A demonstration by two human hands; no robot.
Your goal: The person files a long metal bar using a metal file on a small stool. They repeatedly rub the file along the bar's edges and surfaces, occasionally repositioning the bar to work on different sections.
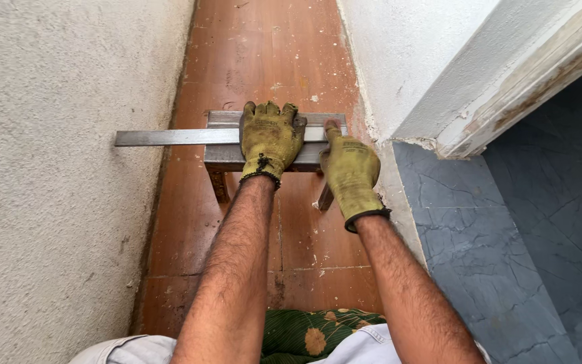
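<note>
Head view looks down a narrow strip of reddish-brown floor tiles (250,61), where a long flat metal bar (170,137) lies across the top of a small steel stand (227,156). The left hand (269,138), in a worn yellow-green glove, is pressed flat on the bar with its fingers curled over the far edge, pinning it to the stand rather than closing round it. The right hand (350,172), gloved the same way, rests at the stand's right end with its forefinger stretched out along the bar's end; whether the other fingers clasp anything underneath I cannot tell. Most of the bar hangs out to the left, past the stand, and its free tip lies at or just beside the rough plastered wall (48,168). That overhang looks like the main risk: should the left palm ease off, the bar could tip or slide off the stand, or scrape along the wall. The stand's legs look short and set on dusty, speckled tile, so it may skid under a sideways push. Room is tight: the white wall corner (405,81) and its chipped door frame (527,87) crowd the right hand, with dark grey stone flooring (506,256) beyond. A green patterned cloth (311,334) lies near the person's knees.
</note>
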